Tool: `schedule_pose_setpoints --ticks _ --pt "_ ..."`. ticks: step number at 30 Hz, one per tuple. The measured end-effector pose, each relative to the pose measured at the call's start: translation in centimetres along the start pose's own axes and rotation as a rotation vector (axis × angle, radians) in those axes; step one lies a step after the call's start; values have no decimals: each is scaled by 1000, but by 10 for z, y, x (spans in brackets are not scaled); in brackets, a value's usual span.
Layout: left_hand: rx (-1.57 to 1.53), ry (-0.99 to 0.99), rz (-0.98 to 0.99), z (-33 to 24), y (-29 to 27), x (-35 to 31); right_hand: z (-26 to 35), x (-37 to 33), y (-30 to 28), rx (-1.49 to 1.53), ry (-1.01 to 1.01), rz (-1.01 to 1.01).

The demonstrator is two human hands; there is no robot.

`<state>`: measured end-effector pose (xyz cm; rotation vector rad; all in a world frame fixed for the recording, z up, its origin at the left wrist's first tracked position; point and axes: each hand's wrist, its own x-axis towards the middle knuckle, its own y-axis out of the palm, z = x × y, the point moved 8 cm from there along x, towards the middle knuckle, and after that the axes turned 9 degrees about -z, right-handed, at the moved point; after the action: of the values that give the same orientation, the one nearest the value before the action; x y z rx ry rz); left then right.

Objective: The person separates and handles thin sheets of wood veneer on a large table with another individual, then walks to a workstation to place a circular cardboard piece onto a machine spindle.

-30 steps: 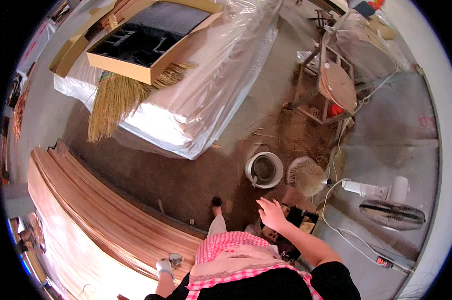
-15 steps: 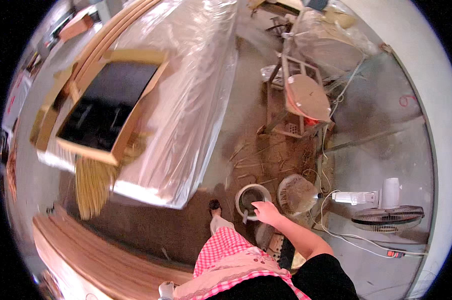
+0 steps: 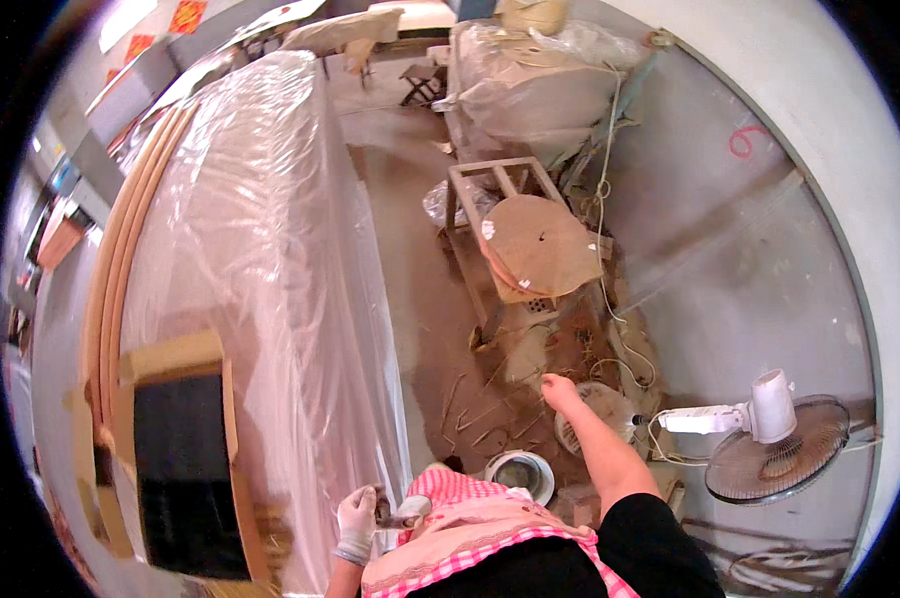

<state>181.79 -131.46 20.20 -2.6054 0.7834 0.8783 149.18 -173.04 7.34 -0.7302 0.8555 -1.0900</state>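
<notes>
My left hand (image 3: 356, 520), in a whitish glove, is low beside the plastic-covered stack (image 3: 281, 299). Its fingers are closed; a small dark greyish piece shows beside them, too unclear to name. My bare right hand (image 3: 559, 391) reaches forward with curled fingers over the brown floor. What it holds, if anything, is hidden. Under my right forearm is a round, pale, dusty object (image 3: 609, 404), partly covered by the arm. Close to my apron (image 3: 470, 518) stands a white-rimmed bucket (image 3: 542, 466) with grey contents.
Ahead, a round brown board (image 3: 540, 244) lies on a wooden frame (image 3: 460, 204). To the right are a white fan (image 3: 769, 439) and a loose cable (image 3: 604, 189) along the grey wall. A cardboard box (image 3: 176, 357) with a black panel sits at left, beside long brown strips (image 3: 121, 259).
The view has swung left-to-right and up. My right hand has moved from over the bucket to beyond it. My gloved left hand is now fully in view at the lower edge.
</notes>
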Motion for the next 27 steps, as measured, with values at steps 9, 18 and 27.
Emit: schedule_pose_setpoints --ticks 9,18,27 --pt "49 -73 197 -172 131 174 29 122 18 1307 794 50" --pt "512 -72 515 -267 312 336 12 226 93 1606 1260 -440" --pt "517 -253 571 -238 459 398 36 241 90 1892 1248 -565"
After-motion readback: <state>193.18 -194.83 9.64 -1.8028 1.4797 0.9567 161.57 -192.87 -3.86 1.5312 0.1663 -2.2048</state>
